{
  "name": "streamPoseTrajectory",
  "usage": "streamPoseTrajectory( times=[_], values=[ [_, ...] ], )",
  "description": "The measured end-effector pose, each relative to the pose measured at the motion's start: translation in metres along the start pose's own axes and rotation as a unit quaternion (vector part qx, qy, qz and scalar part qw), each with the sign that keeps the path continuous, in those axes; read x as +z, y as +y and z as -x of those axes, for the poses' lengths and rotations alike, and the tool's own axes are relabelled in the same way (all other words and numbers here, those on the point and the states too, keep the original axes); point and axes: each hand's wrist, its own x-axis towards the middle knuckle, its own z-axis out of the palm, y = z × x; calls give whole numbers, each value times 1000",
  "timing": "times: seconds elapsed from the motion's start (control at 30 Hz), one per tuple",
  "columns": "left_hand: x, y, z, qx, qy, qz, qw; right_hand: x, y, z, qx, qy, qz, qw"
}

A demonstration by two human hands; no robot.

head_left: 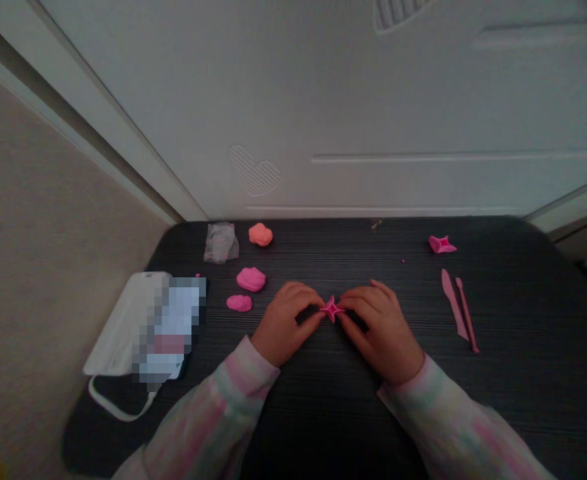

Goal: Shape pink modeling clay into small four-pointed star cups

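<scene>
Between my two hands is a small pink clay piece shaped like a star with pointed corners. My left hand pinches its left point between thumb and fingers. On the opposite side, my right hand pinches the right point the same way. Left of my left hand lie two pink clay lumps, a larger one and a smaller one. An orange clay lump sits behind them. A second pink pointed clay piece rests at the back right.
A pink plastic knife and a thin pink stick tool lie on the dark table at right. Crumpled clear wrap is at the back left. A phone on a white power bank has a cable. A white panel stands behind.
</scene>
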Motion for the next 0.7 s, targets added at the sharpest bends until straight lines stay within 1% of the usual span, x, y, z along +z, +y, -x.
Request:
streamPoseTrajectory(
  times=[0.27, 0.37, 0.53, 0.7],
  values=[
    [-1, 0, 0, 9, 32, 14, 999, 4, -1, 1, -4, 14, -35, 999],
    [-1, 1, 0, 7, 33, 20, 999, 3, -1, 0, -8, 23, -41, 999],
    [-3, 2, 2, -13, 21, 59, 998, 2, -1, 0, -11, 27, -30, 999],
    [-4, 5, 2, -65, -2, 106, 992, 0, -2, 0, -17, 24, -19, 999]
  ],
)
